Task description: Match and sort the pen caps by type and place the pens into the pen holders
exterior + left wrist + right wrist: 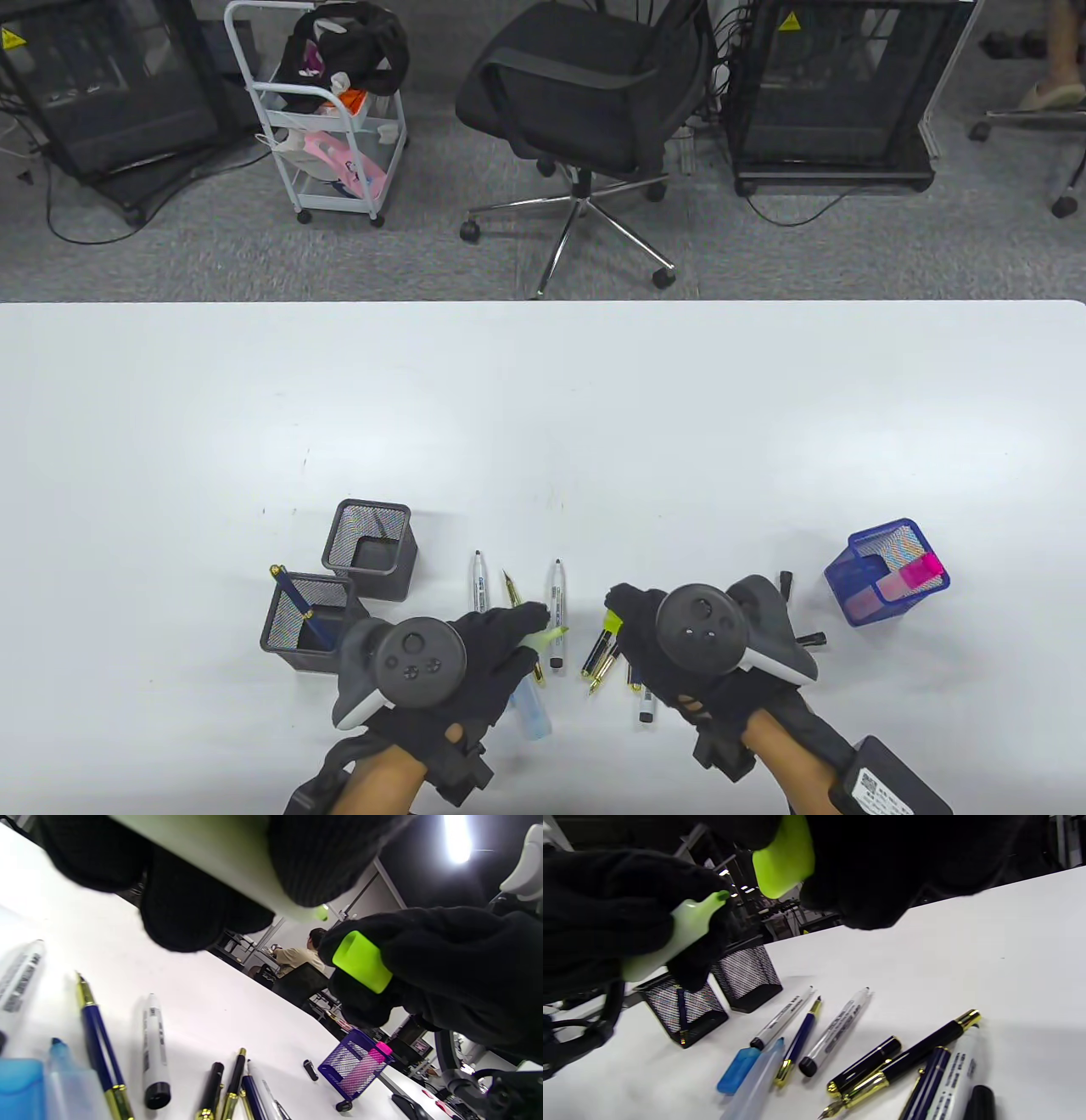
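The left hand (475, 654) is gripping a green highlighter (683, 929) above the desk's (543, 407) near edge; the right hand (662, 637) is pinching its cap (785, 857). One pen (297, 607) is standing in a holder (310, 620); most are lying uncapped.

Print runs along the barrels of the white markers (556, 613), but it is too small and blurred to read in any view. A yellow warning triangle (790, 21) sits on the black cabinet (836, 93) beyond the table, and another (10, 38) on the cabinet at the far left. A white label with a square code (876, 789) is stuck on the black box at the right wrist; its characters cannot be read.
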Motion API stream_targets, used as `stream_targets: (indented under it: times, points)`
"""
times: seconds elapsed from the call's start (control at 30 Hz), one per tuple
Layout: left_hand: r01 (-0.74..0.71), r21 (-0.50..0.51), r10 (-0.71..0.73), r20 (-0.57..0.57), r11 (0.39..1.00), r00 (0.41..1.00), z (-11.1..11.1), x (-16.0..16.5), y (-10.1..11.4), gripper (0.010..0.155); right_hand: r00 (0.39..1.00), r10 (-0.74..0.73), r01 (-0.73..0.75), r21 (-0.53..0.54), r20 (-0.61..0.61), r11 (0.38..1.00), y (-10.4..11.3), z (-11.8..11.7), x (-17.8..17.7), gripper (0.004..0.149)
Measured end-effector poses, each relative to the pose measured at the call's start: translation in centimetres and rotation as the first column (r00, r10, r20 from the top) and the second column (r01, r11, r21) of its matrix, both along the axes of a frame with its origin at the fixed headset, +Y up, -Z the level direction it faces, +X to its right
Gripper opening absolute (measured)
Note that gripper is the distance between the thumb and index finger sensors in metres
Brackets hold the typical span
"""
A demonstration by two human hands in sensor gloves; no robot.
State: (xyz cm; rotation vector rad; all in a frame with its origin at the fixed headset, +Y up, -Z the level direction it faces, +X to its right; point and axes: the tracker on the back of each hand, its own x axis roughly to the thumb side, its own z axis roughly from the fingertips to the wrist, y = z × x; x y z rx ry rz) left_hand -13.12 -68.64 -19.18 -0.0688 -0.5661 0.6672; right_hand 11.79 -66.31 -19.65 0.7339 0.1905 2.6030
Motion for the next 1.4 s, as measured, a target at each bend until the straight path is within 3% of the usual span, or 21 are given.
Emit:
stream_targets:
  times: [0.27, 0.5, 0.63, 0.77, 0.83, 0.9, 0.97, 1.13, 1.27, 1.4]
  points:
    - [0.038, 0.018, -0.039, 0.093, 0.999, 0.995, 0.8, 2.0, 0.2, 0.05, 0.999, -0.039, 0.042, 0.141, -0.022, 0.989, -0.4, 1.7, 1.1, 0.054]
    - [0.081, 0.07, -0.09, 0.139, 0.994, 0.986, 1.6, 3.1, 0.4, 0.055, 0.996, -0.006, 0.02, 0.168, -0.084, 0.986, -0.4, 2.3, 0.7, 0.052]
    - [0.031, 0.024, -0.034, 0.181, 0.999, 0.983, 1.4, 3.2, 0.2, 0.056, 0.988, -0.09, 0.102, 0.089, -0.122, 0.991, -0.6, 2.2, 0.6, 0.052]
    - [0.017, 0.012, -0.019, 0.204, 1.0, 0.979, 1.7, 3.8, 0.2, 0.059, 0.986, -0.11, 0.124, 0.11, -0.125, 0.986, -0.4, 2.4, 0.2, 0.051]
    - [-0.009, -0.004, 0.01, 0.194, 1.0, 0.981, 1.6, 3.9, -0.1, 0.059, 0.987, -0.132, 0.142, 0.121, -0.088, 0.982, -0.7, 2.4, 0.2, 0.051]
    - [-0.052, -0.097, 0.07, 0.19, 0.994, 0.979, 1.5, 4.0, -0.5, 0.06, 0.982, -0.182, 0.187, 0.104, -0.057, 0.977, -0.9, 2.3, 0.2, 0.05]
    - [-0.103, -0.127, 0.124, 0.17, 0.987, 0.978, 1.5, 4.3, -0.5, 0.061, 0.971, -0.238, 0.238, 0.106, -0.014, 0.965, -0.9, 2.1, 0.1, 0.05]
    - [-0.184, -0.113, 0.191, 0.06, 0.976, 0.98, 1.5, 4.0, -0.1, 0.059, 0.952, -0.303, 0.296, 0.136, 0.036, 0.946, -0.7, 1.7, -0.2, 0.049]
    - [-0.168, -0.096, 0.176, 0.083, 0.981, 0.981, 1.2, 3.5, -0.5, 0.06, 0.962, -0.271, 0.263, 0.151, 0.033, 0.953, -0.7, 1.8, -0.3, 0.05]
    - [-0.204, -0.113, 0.214, 0.076, 0.972, 0.974, 0.7, 3.1, -1.0, 0.057, 0.919, -0.391, 0.387, 0.079, 0.05, 0.919, -0.8, 1.5, 0.8, 0.058]
